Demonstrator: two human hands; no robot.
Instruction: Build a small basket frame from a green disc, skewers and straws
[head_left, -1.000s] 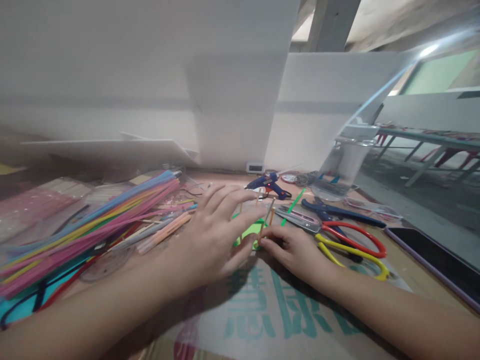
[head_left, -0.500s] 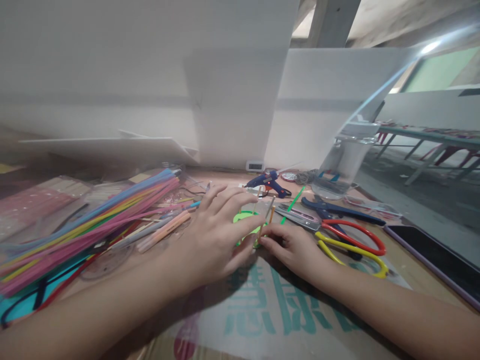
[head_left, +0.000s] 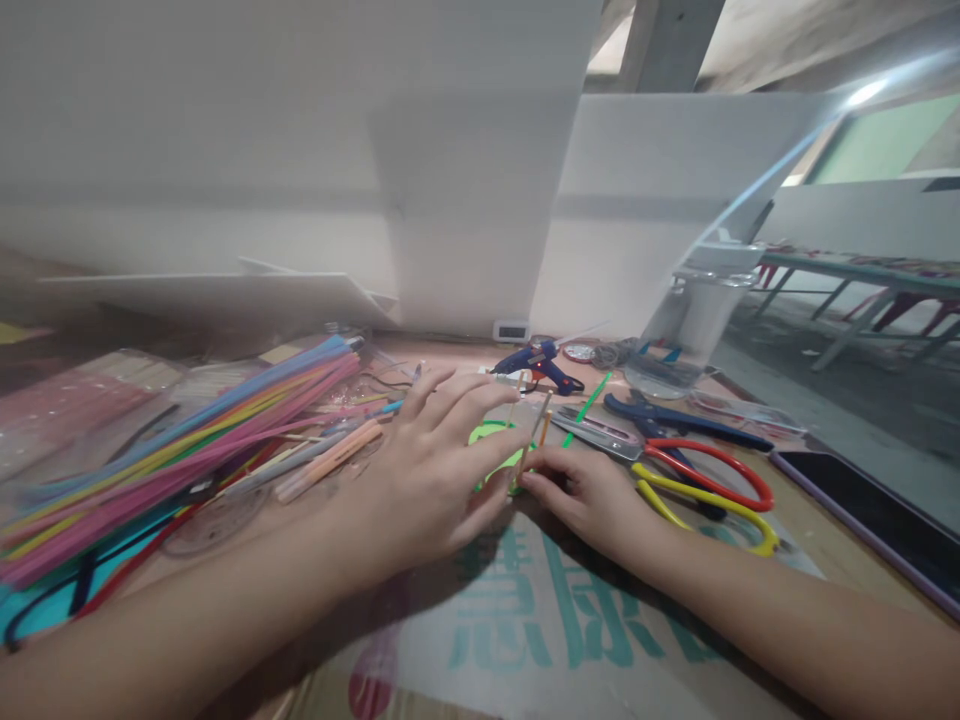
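Note:
A bright green round piece (head_left: 493, 431) lies at the middle of the table, with several thin sticks standing up from it. Over its near left side is my left hand (head_left: 435, 465), fingers spread, the thumb and forefinger close to the rim; whether they press on it is hidden. My right hand (head_left: 581, 490) pinches a thin wooden stick (head_left: 523, 462) between thumb and forefinger at the piece's right edge. An orange stick (head_left: 544, 428) and a greyish stick (head_left: 540, 410) rise just behind those fingertips.
Right of my hands lie scissors (head_left: 709, 470) with red and yellow handles, dark blue pliers (head_left: 690, 418) and a phone (head_left: 862, 510). Behind are a blue glue gun (head_left: 536, 362) and a clear cup (head_left: 694, 320). Colourful pipe cleaners (head_left: 180, 450) fill the left.

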